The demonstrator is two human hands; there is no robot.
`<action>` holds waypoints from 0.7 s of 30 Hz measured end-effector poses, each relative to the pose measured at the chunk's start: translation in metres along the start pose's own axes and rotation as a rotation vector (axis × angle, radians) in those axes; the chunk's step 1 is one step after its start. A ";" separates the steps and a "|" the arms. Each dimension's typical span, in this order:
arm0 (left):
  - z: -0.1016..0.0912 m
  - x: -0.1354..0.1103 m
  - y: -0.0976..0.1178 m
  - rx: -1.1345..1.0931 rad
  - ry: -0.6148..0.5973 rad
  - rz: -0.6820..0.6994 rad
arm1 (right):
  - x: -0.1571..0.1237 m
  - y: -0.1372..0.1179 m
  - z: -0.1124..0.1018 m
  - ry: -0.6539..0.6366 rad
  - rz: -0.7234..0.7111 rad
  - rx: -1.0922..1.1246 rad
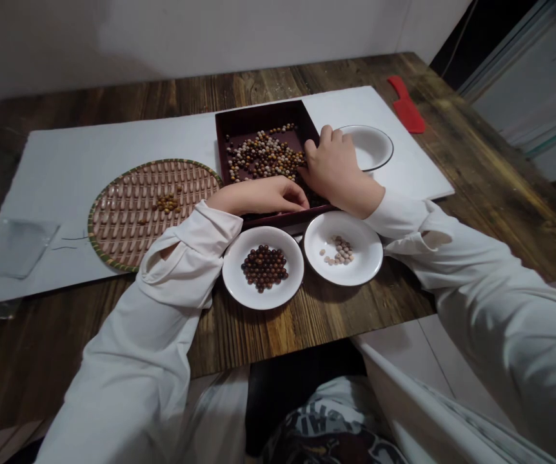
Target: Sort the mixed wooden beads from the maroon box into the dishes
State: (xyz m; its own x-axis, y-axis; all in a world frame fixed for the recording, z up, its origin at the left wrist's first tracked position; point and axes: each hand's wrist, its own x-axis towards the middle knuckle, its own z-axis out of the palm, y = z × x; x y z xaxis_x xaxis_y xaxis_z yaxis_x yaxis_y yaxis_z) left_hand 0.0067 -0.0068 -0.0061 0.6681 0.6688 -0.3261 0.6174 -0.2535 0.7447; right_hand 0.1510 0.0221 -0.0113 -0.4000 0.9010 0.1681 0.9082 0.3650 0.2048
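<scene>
A dark red tray (264,115) holds many mixed beads (263,154) in brown, yellow and pale colours. My left hand (271,194) reaches over its near edge, fingers curled down; whatever they pinch is hidden. Over the tray's right side bends my right hand (335,169), its fingers closed and their tips out of sight among the beads. Just below my hands, a white bowl (232,280) contains dark brown beads (264,267). Beside it, another white bowl (372,264) has pale beads (340,250) in it.
A woven oval basket (123,206) with a few yellow-brown beads lies left. Behind my right hand is a white dark-rimmed bowl (377,145). A red comb-like tool (407,109) rests at far right. A clear plastic bag (17,248) lies on the white board (65,151).
</scene>
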 end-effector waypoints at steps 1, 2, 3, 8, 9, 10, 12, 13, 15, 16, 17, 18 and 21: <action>0.000 0.000 0.000 -0.008 0.007 0.000 | 0.000 0.000 0.000 -0.005 0.001 -0.010; 0.001 0.000 0.000 -0.017 0.016 0.000 | 0.000 0.000 -0.001 -0.011 0.000 -0.022; 0.001 -0.001 0.000 -0.026 0.028 0.001 | 0.000 0.000 -0.001 -0.014 -0.002 -0.035; 0.003 -0.001 0.002 -0.042 0.083 0.007 | -0.001 -0.001 -0.001 0.015 -0.005 -0.050; 0.003 -0.002 0.003 -0.040 0.090 0.007 | -0.001 -0.001 -0.001 0.019 -0.003 -0.050; 0.003 -0.002 0.004 -0.039 0.095 0.009 | -0.001 -0.001 0.000 0.020 -0.001 -0.051; 0.002 -0.003 0.005 -0.048 0.103 0.014 | -0.001 -0.001 0.000 0.012 0.008 -0.049; 0.001 -0.003 0.006 -0.057 0.107 0.016 | -0.001 -0.001 0.000 0.004 0.011 -0.044; 0.001 -0.003 0.006 -0.083 0.120 0.013 | -0.001 -0.001 -0.001 -0.010 0.014 -0.029; 0.001 -0.003 0.006 -0.099 0.130 0.010 | -0.001 -0.001 -0.001 -0.016 0.014 -0.020; 0.000 -0.003 0.006 -0.116 0.140 0.009 | -0.001 0.000 -0.001 -0.018 0.014 -0.011; 0.001 -0.003 0.005 -0.134 0.150 0.007 | -0.001 0.000 -0.001 -0.017 0.014 -0.005; 0.001 -0.003 0.004 -0.168 0.174 -0.003 | 0.000 0.000 -0.001 -0.010 0.005 -0.020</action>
State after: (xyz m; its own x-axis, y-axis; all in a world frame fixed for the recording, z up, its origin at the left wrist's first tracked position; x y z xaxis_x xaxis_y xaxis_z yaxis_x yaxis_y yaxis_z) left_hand 0.0074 -0.0108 -0.0030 0.5756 0.7836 -0.2338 0.5319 -0.1417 0.8348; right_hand 0.1512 0.0216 -0.0106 -0.3937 0.9052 0.1599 0.9077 0.3554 0.2232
